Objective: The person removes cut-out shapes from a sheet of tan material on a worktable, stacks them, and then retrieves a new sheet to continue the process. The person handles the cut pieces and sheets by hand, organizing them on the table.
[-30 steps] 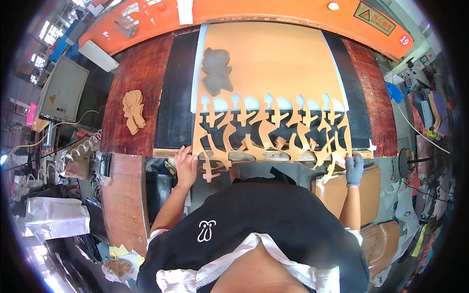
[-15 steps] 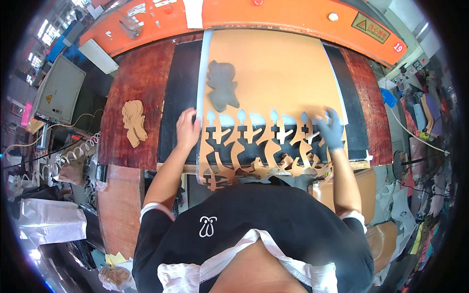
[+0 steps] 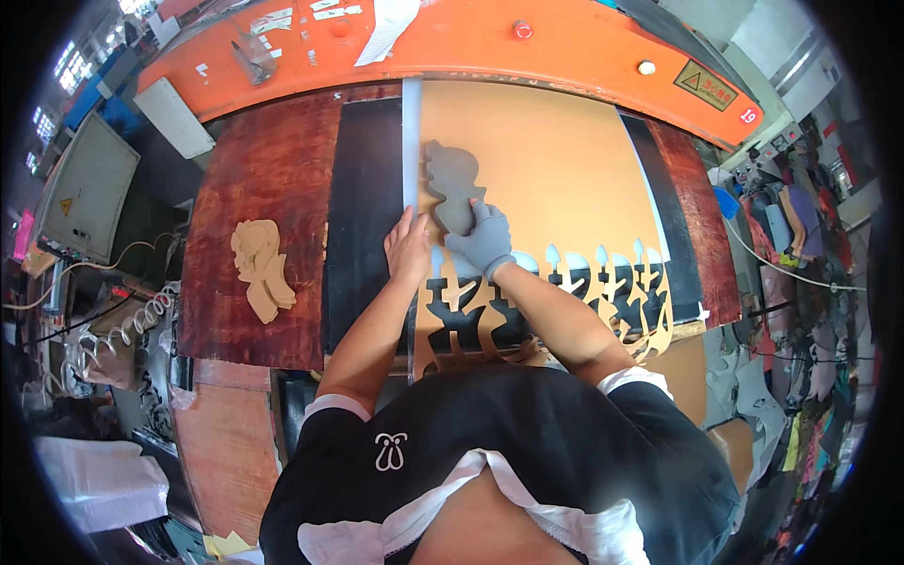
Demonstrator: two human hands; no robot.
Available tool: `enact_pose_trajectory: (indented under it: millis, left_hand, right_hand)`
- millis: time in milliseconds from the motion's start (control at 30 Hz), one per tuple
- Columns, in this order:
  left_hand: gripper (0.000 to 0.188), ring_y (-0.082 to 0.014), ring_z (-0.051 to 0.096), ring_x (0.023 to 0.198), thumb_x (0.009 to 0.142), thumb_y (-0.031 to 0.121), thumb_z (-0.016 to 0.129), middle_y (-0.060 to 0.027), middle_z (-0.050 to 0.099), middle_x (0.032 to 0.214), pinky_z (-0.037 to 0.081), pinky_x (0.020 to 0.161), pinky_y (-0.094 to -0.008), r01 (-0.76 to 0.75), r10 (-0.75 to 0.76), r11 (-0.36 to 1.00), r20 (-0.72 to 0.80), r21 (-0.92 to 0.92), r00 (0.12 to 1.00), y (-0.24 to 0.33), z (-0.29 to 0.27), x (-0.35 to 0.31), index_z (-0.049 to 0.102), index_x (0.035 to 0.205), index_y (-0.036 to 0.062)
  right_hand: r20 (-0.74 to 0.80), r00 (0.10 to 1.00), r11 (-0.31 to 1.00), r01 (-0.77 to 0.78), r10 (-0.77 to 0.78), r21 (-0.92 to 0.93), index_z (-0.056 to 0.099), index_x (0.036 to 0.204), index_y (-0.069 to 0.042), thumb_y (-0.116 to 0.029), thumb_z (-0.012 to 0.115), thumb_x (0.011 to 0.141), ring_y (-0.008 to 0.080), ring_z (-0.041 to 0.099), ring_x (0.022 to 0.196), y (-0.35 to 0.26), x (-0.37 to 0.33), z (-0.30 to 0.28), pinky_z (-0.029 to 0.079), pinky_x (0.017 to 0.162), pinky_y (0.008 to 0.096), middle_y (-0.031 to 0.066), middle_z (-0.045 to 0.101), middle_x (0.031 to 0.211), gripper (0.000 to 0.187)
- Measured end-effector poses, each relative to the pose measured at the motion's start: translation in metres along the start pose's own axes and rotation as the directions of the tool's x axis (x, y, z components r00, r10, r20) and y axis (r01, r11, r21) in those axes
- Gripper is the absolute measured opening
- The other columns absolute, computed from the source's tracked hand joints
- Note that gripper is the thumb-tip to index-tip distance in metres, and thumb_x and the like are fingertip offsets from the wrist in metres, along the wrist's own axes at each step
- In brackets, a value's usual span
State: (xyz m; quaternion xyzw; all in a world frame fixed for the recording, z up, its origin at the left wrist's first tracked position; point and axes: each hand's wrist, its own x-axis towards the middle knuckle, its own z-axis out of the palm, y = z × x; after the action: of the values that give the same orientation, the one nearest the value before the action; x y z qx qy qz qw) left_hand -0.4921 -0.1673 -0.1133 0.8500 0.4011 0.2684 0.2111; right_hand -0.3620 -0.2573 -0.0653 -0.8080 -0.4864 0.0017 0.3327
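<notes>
A grey cutting die, shaped like a figure with a wavy outline, lies on the left part of a tan sheet. My right hand, in a grey glove, closes its thumb and fingers around the die's lower end. Beside it, at the sheet's left edge, my bare left hand rests with fingers stretched out. Nearer to me, the sheet is a web of cut-out openings, through which the black board shows. A pale blue layer edges the tan sheet on the left.
A stack of tan cut pieces sits on the reddish-brown tabletop at left. An orange machine beam spans the far side. A grey metal box stands far left; several coloured material scraps hang at right.
My right hand has moved left from the sheet's right edge to grip the die. My left hand now lies on the sheet's left edge. The whole view has shifted a little.
</notes>
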Motion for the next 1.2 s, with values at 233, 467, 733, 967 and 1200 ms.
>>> enact_pose_trajectory:
  millis: [233,467,733,967,1200]
  left_hand:
    - [0.036,-0.0233,0.037,0.125,0.089,0.018,0.049,-0.0049,0.035,0.143,0.025,0.103,-0.0390,0.018,-0.018,1.000,-0.011,0.018,1.000,0.006,-0.003,0.001,0.050,0.125,0.0176]
    - [0.036,-0.0239,0.037,0.125,0.089,0.018,0.048,-0.0061,0.036,0.141,0.027,0.103,-0.0395,-0.016,0.018,0.999,-0.035,0.050,0.999,0.002,0.000,0.003,0.050,0.125,0.0158]
    - [0.035,-0.0270,0.036,0.126,0.090,0.019,0.046,-0.0079,0.035,0.142,0.027,0.102,-0.0421,-0.054,0.056,0.997,-0.039,0.049,0.998,0.001,-0.002,0.000,0.049,0.125,0.0140]
    - [0.033,-0.0267,0.038,0.124,0.085,0.018,0.054,-0.0086,0.043,0.133,0.027,0.101,-0.0487,-0.280,0.302,0.934,-0.068,0.224,0.951,0.031,-0.013,0.005,0.053,0.117,0.0110]
    - [0.038,-0.0260,0.043,0.117,0.077,0.019,0.061,-0.0053,0.052,0.120,0.030,0.097,-0.0458,-0.536,0.535,0.843,0.038,0.052,0.844,0.069,0.014,-0.019,0.056,0.114,0.0089]
  right_hand:
    - [0.295,0.908,0.191,-0.360,0.299,0.913,0.052,0.117,0.000,-0.020,0.059,0.083,0.0108,0.048,0.071,0.044,0.029,-0.048,0.040,0.068,0.0240,0.0031,0.057,0.089,0.041]
    - [-0.035,0.979,0.844,-0.153,0.199,0.514,0.044,0.126,0.007,-0.027,0.071,0.072,0.0178,0.053,0.098,0.064,0.006,-0.057,0.044,0.086,0.0300,0.0126,0.055,0.111,0.069]
    - [0.020,0.998,0.998,-0.051,0.051,-0.032,0.050,0.125,-0.004,-0.037,0.074,0.064,0.0345,0.050,0.110,0.065,0.002,-0.055,0.042,0.093,0.0387,0.0221,0.051,0.120,0.073]
    - [0.223,0.918,0.596,-0.384,0.328,0.705,0.051,0.122,0.002,-0.026,0.066,0.083,0.0100,0.054,0.092,0.093,0.014,-0.073,0.045,0.078,0.0232,0.0041,0.060,0.103,0.050]
    - [-0.188,0.975,0.985,0.089,-0.117,-0.151,0.050,0.120,0.000,-0.037,0.076,0.062,0.0376,0.051,0.100,0.071,-0.007,-0.036,0.042,0.088,0.0425,0.0229,0.052,0.112,0.074]
